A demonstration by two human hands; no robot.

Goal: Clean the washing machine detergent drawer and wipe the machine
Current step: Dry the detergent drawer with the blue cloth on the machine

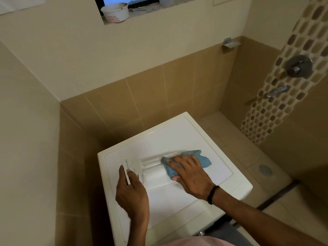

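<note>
White washing machine stands in the tiled corner, seen from above, its flat top facing me. The white plastic detergent drawer is out of its slot and lies on that top, near the middle, compartments facing up and its front panel end toward my left. My left hand grips that panel end, thumb on the outer side and fingers curled over the inner side. My right hand is flat, fingers straight and spread, pressing a crumpled blue cloth down on the right end of the drawer; part of the cloth spills past my fingers onto the machine top. Whether the cloth reaches into a compartment, I cannot tell; the area is blurred. Thin black wristband on my right wrist. On the floor to the right, a round metal drain. On the mosaic strip of the right wall, a round metal shower valve with a lever tap below it. Up in the window niche, a white plastic tub.
</note>
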